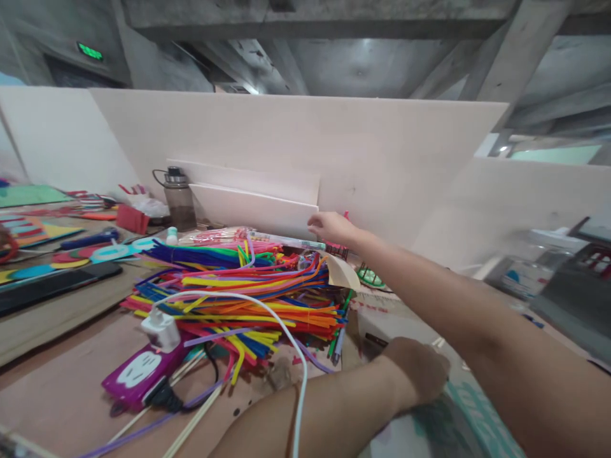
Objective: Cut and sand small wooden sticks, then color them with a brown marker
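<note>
My right hand [331,228] reaches across to the back of the table. Its fingers are curled together at the right edge of a white board [252,207], which leans against the partition with another white board [286,182] behind it. Lower down, my left hand [415,370] is bent over a pale, printed surface at the right; its fingers are hidden and blurred. Close to the left hand lies a dark, thin stick-like piece [376,340]. A large heap of coloured pipe cleaners [258,299] lies left of both hands.
A white cable [248,296] runs from a charger [161,327] on a purple power strip [143,375] over my left forearm. A water bottle [180,200] stands at the back left. A phone [62,286] lies at left. A clear plastic container [529,264] stands at right.
</note>
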Demonstrator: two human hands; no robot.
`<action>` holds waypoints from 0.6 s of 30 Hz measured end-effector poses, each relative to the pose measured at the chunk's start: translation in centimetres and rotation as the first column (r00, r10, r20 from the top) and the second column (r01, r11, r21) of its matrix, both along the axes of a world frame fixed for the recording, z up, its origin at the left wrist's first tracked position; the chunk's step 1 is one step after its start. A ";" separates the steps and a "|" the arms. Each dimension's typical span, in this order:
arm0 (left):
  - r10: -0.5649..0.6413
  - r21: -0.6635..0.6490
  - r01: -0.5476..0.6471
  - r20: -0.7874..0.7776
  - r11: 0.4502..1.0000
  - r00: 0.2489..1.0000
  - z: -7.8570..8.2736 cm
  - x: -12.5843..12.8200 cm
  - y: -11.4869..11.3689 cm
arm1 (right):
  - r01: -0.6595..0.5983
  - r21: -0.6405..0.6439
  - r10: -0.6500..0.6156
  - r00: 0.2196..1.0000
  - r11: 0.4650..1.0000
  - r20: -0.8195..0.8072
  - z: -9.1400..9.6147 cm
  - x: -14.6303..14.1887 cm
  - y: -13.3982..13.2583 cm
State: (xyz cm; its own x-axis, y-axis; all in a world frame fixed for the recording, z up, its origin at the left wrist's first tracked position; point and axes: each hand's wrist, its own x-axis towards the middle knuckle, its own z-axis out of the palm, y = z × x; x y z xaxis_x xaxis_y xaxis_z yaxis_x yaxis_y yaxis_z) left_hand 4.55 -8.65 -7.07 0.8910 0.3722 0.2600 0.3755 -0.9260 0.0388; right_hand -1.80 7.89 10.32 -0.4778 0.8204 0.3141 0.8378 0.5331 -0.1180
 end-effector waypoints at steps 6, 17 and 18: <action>0.080 -0.171 -0.057 0.127 0.984 0.989 3.4 -1.8 -2.2 | -0.076 0.022 0.079 0.982 0.997 -0.174 2.5 10.9 -10.5; 0.530 -0.708 0.522 0.704 0.476 0.472 11.7 1.4 -2.7 | -0.358 -0.359 -0.057 0.635 0.862 -0.770 -8.3 24.4 -23.5; 0.557 -0.716 0.534 0.692 0.449 0.460 11.9 2.1 -2.8 | -0.430 -0.403 -0.084 0.593 0.808 -0.801 -9.2 24.1 -23.8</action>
State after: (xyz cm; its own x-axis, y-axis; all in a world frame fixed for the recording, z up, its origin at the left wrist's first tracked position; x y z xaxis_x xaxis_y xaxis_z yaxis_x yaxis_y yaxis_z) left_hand 6.62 -11.46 4.85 0.4240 0.8450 0.3258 -0.3498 -0.1790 0.9196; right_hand 22.35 -15.92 1.16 -0.4216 0.8864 0.1910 0.1872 0.2912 -0.9382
